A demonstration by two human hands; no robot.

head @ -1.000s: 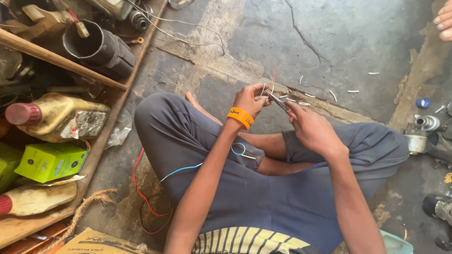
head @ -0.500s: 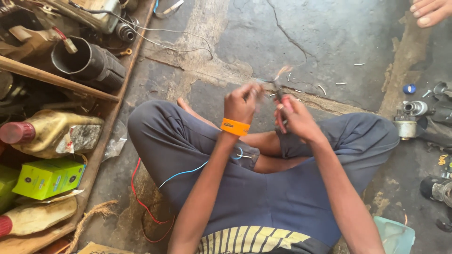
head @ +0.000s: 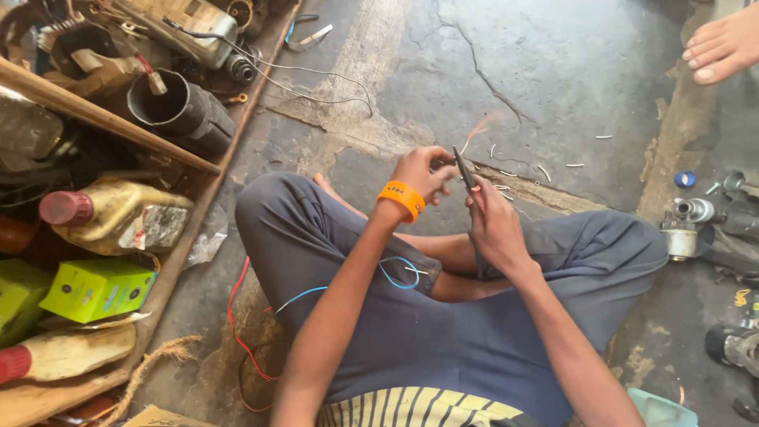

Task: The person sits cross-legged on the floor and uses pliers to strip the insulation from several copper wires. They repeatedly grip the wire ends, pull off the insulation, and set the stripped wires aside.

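Note:
I sit cross-legged on a concrete floor in dark blue trousers. My left hand [head: 423,170], with an orange wristband [head: 401,198], pinches the end of a thin wire [head: 481,129] whose bare copper strands fan out above it. My right hand [head: 492,217] grips dark pliers [head: 464,168], their jaws pointing up beside the left fingers. A blue wire [head: 395,277] and a red wire [head: 237,324] trail over my left thigh and down to the floor.
Short white wire offcuts [head: 545,170] litter the floor ahead. A wooden rack at left holds a yellow oil bottle [head: 111,209], a green box [head: 95,289] and a black pipe [head: 178,115]. Metal motor parts [head: 688,225] lie at right. Another person's bare foot [head: 723,47] shows top right.
Both hands have shifted slightly and the pliers now stand more upright against the left fingers. The frayed copper end now shows above the left hand. The view has tilted a little.

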